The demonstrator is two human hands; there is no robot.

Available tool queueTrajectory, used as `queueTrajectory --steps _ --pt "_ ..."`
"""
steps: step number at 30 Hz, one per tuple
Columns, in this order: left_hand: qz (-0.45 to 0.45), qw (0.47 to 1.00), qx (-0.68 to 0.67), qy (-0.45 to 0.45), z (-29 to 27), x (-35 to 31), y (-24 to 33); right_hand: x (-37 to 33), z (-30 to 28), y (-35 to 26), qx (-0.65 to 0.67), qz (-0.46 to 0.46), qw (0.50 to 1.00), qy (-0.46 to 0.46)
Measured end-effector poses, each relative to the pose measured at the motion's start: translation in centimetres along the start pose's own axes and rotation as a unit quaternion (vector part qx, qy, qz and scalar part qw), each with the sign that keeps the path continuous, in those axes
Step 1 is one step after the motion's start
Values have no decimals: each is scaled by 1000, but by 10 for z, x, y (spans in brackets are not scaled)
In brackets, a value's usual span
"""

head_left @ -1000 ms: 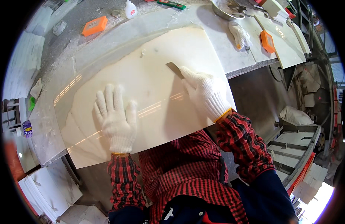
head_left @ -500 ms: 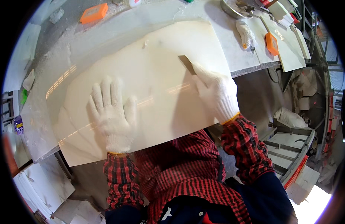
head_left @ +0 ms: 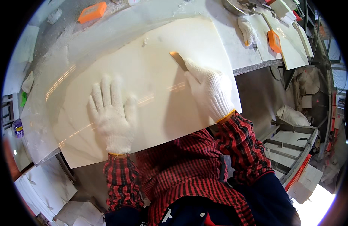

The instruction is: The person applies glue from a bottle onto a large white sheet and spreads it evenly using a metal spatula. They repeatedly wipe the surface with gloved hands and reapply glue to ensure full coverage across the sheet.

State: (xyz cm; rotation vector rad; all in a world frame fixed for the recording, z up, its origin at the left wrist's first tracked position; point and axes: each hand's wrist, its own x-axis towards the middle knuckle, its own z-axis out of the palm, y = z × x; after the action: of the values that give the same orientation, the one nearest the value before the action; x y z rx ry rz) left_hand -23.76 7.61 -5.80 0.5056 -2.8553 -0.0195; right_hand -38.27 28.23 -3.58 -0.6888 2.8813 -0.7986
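A glossy cream-white slab with faint veining lies on the worktable, its near edge reaching past the table toward my body. My left hand, in a white knit glove, rests flat on it with fingers spread. In my right hand, gloved the same way, is a flat metal scraper blade; its end sticks out past my thumb over the slab. The glove hides the rest of the blade, and I cannot tell whether its tip touches the surface. A small pale crumb sits near the slab's far side.
Orange boxes lie at the far left and the right of the table. Beside the right one are a crumpled white glove and a metal bowl with tools. A metal rack stands on the floor at right.
My right hand has moved left and slightly up over the slab, taking the scraper blade with it. The blade's end now catches an orange glint. My left hand stays nearly in place.
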Motion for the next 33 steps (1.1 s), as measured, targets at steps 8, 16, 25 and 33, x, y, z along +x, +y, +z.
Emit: queueTrajectory --steps 8,16,25,33 --pt "3 1000 -13 18 2 -2 -1 -2 10 -7 17 7 1000 11" --pt "59 973 -198 106 -1 -6 -4 -14 -52 64 327 141 930 87" --pt "263 893 -360 -50 -10 29 69 -68 -59 117 341 252 900 104" --pt "130 895 -300 -303 5 96 68 -71 -56 125 355 257 892 110"
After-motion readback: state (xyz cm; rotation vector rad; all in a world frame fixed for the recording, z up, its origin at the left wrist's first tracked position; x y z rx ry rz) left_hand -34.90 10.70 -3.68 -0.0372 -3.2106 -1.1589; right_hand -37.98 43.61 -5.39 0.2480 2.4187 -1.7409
